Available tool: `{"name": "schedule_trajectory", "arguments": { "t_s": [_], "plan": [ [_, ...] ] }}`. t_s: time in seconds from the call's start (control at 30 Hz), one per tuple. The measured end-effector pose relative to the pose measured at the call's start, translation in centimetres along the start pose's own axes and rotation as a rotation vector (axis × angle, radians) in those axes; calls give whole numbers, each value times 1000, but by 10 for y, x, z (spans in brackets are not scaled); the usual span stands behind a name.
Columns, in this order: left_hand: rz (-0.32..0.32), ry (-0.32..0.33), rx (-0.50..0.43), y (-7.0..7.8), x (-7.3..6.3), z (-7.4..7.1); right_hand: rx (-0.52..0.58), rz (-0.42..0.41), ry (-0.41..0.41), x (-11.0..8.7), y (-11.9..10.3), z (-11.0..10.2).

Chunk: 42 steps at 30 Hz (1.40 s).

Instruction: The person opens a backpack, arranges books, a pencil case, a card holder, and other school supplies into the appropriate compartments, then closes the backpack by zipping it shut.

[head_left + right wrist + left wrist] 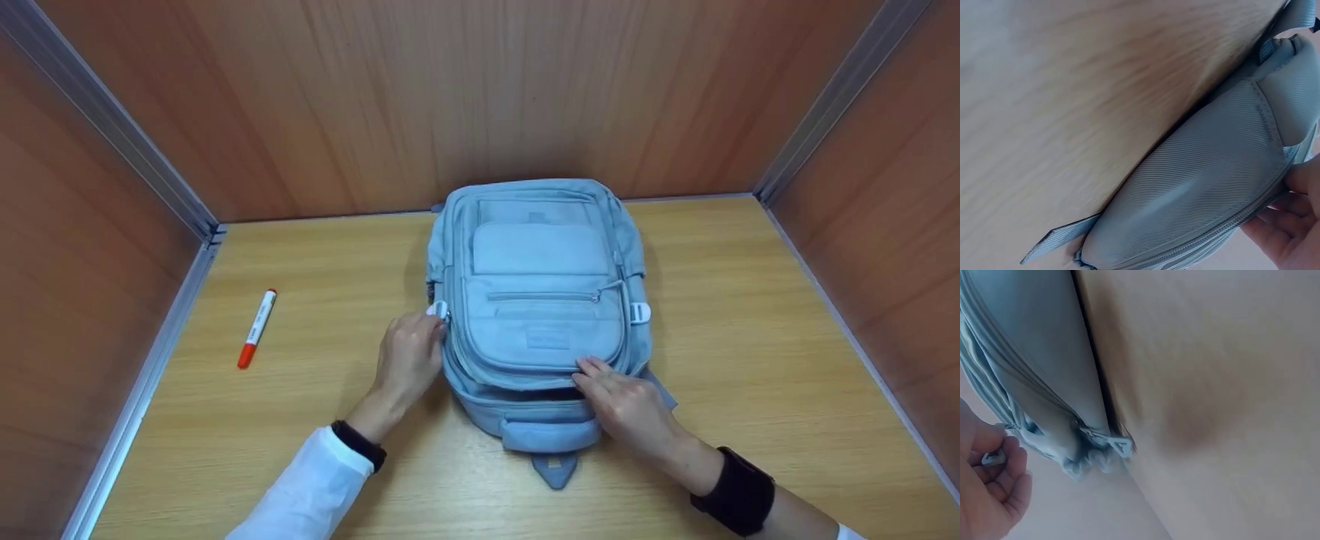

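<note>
A light blue backpack (536, 251) lies on its back on the table, its handle end toward me. Its main zipper gapes at this near end, leaving a dark slit beside the handle (551, 435). At the bag's left edge my left hand (409, 352) pinches a zipper pull (994, 457) between thumb and curled fingers. My right hand (630, 409) grips the lip of the opening near its right corner, fingertips on the front panel. In the right wrist view, the thumb and bent fingers of the right hand (1297, 225) meet the bag by the zipper seam.
Left of the bag, a white marker with a red cap (257, 330) lies on the wooden table (750, 315). Wood-grain panels (480, 97) stand at the back and both sides, joined by metal corner strips. The bag's far end is close to the back panel.
</note>
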<state>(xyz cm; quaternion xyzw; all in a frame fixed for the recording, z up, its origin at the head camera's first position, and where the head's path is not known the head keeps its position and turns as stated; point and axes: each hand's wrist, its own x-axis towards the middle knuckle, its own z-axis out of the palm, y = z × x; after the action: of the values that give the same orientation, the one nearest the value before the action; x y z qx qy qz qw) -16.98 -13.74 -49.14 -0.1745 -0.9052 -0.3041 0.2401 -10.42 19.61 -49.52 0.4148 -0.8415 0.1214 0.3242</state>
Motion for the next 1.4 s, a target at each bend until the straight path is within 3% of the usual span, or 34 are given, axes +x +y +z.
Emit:
{"name": "schedule_trajectory", "arguments": {
  "t_s": [0.33,0.6,0.8,1.0,1.23,1.4],
  "plan": [
    [-15,-47,-26,27,-36,-7,9,11,-21,3,0,-1],
    [12,-67,-49,43,-55,-7,9,31,-56,2,0,-1],
    [36,-57,-97,55,-67,-3,15,19,-28,4,0,1],
    [44,-74,-128,72,-73,2,24,22,-40,3,1,0],
    [35,-169,-185,94,-77,10,10,30,-57,4,0,0],
    [67,-190,-216,109,-75,21,9,27,-65,4,-1,0]
  ]
}}
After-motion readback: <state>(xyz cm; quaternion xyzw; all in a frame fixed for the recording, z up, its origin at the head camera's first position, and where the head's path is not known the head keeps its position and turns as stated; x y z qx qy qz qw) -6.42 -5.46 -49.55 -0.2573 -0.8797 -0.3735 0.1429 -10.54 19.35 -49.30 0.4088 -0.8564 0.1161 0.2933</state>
